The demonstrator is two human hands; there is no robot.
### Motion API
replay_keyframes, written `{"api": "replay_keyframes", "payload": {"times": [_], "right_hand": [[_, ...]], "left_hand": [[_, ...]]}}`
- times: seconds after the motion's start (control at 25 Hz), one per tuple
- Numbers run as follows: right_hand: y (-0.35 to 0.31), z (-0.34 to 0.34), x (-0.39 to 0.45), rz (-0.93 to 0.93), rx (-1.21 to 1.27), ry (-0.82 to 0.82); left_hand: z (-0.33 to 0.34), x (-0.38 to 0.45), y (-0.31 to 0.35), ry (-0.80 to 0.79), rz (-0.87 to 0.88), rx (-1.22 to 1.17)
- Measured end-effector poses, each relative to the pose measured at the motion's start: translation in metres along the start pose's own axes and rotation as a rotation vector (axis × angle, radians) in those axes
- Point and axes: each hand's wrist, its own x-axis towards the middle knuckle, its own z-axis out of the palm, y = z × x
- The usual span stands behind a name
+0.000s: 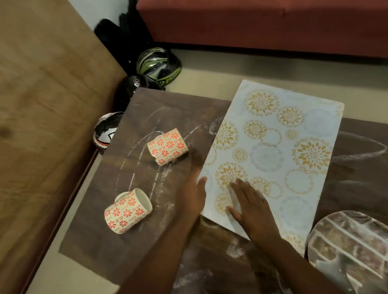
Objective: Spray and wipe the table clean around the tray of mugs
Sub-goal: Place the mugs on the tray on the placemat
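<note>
Both hands sit low in the middle of the view, on the near left corner of the tray. My right hand lies flat on the patterned face, fingers straight and slightly spread, pressing down. My left hand is at the tray's left edge, thumb showing on top of the rim, the other fingers hidden, so whether they curl under the edge I cannot tell. No spray bottle or cloth shows. The tray is a long rectangle lying on the dark surface, its long axis running away from the hands, up and slightly right, with its far end overhanging the back edge. Both hands touch it, the right further onto it. No mugs stand on it: two red-flowered mugs lie on their sides to the left of the left hand, the near mug with its mouth up and right, the far mug beyond it. White smears and arcs mark the surface around them. A round brick-patterned thing sits at the near right. Farther off are helmets on the floor and a red couch.
</note>
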Motion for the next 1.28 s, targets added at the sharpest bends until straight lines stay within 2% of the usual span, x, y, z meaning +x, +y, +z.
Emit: {"api": "replay_keyframes", "payload": {"times": [0.2, 0.36, 0.48, 0.56, 0.72, 0.84, 0.96, 1.08, 1.28], "right_hand": [[-0.047, 0.035, -0.065, -0.135, -0.039, -0.066], [-0.053, 0.046, -0.078, -0.185, -0.08, -0.089], [-0.05, 0.037, -0.07, -0.21, -0.063, -0.066], [-0.04, 0.019, -0.055, -0.191, -0.083, -0.008], [0.01, -0.031, -0.035, -0.006, -0.135, 0.149], [0.066, -0.074, -0.057, 0.158, -0.105, 0.234], [0.127, -0.111, -0.111, 0.379, -0.077, 0.265], [0.177, -0.125, -0.17, 0.564, -0.027, 0.206], [0.186, -0.116, -0.19, 0.447, -0.02, 0.13]], "left_hand": [[-0.017, -0.072, -0.087, -0.018, -0.168, 0.07], [-0.024, -0.081, -0.096, -0.026, -0.196, 0.115], [-0.025, -0.074, -0.08, 0.143, -0.017, 0.176], [-0.01, -0.065, -0.05, 0.17, 0.165, 0.176], [0.045, -0.058, 0.032, 0.017, 0.42, 0.162], [0.092, -0.071, 0.08, -0.098, 0.494, 0.157], [0.132, -0.086, 0.101, -0.248, 0.39, 0.206], [0.166, -0.1, 0.116, -0.451, 0.195, 0.117], [0.188, -0.109, 0.131, -0.381, 0.281, 0.123]]}}
